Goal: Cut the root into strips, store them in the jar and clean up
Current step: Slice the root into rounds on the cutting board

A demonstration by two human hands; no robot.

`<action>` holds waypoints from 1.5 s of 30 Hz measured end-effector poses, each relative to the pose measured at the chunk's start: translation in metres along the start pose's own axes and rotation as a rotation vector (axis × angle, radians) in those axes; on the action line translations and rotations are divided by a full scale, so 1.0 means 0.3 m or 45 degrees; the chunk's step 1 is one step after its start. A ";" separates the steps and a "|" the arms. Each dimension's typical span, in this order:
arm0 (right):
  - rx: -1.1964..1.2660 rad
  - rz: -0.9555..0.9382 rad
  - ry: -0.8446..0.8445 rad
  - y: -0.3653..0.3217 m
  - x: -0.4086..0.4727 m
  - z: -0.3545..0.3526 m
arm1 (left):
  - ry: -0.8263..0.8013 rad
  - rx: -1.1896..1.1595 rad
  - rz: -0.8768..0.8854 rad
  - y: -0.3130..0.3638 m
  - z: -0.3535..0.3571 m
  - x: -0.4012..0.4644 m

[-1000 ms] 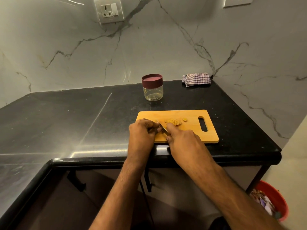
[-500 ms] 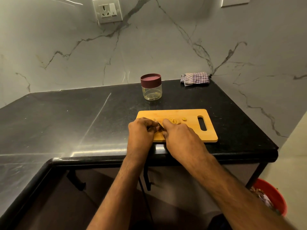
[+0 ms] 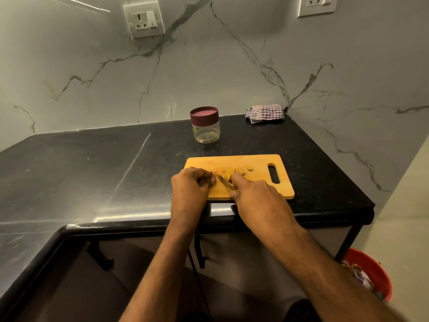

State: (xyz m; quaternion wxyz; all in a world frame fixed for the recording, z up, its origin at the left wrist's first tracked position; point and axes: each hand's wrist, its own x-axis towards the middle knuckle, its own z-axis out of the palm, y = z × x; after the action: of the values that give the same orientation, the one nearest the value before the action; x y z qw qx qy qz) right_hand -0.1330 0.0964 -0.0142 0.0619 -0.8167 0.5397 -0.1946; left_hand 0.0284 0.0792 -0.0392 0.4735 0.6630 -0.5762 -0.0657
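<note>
A wooden cutting board (image 3: 257, 162) lies near the front edge of the black counter. Several yellow cut root pieces (image 3: 234, 171) lie on it beside my hands. My right hand (image 3: 255, 198) grips a knife (image 3: 224, 181), its blade slanting down onto the board between both hands. My left hand (image 3: 191, 184) has its fingers curled down on the board at the blade's left; the root piece under them is hidden. A clear jar (image 3: 205, 128) with a maroon lid on stands behind the board.
A checked cloth (image 3: 265, 113) lies folded at the counter's back right corner. A red bin (image 3: 373, 273) with scraps stands on the floor at the lower right. The counter's front edge (image 3: 301, 217) runs just under my wrists.
The knife blade shows more between my hands than half a second ago. Both hands stay at the same spot on the board.
</note>
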 end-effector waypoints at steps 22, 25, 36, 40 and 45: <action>0.145 0.025 0.000 0.041 0.055 0.021 | -0.159 0.095 0.064 -0.005 0.006 0.007; 0.124 0.024 -0.011 0.043 0.051 0.023 | -0.172 0.093 0.059 -0.005 0.003 0.006; 0.315 0.039 -0.060 0.061 0.049 0.006 | -0.172 0.058 0.033 -0.006 0.007 0.013; 0.406 -0.003 -0.044 0.067 0.049 0.006 | -0.148 -0.150 -0.028 -0.007 -0.004 0.018; 0.242 -0.104 0.217 0.055 0.046 0.022 | -0.106 -0.300 -0.073 -0.008 -0.028 0.014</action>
State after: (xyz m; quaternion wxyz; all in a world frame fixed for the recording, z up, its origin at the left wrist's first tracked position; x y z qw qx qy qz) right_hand -0.1400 0.0765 -0.0219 0.0849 -0.8090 0.4885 -0.3157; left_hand 0.0368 0.0800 -0.0344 0.5219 0.6155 -0.5645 -0.1739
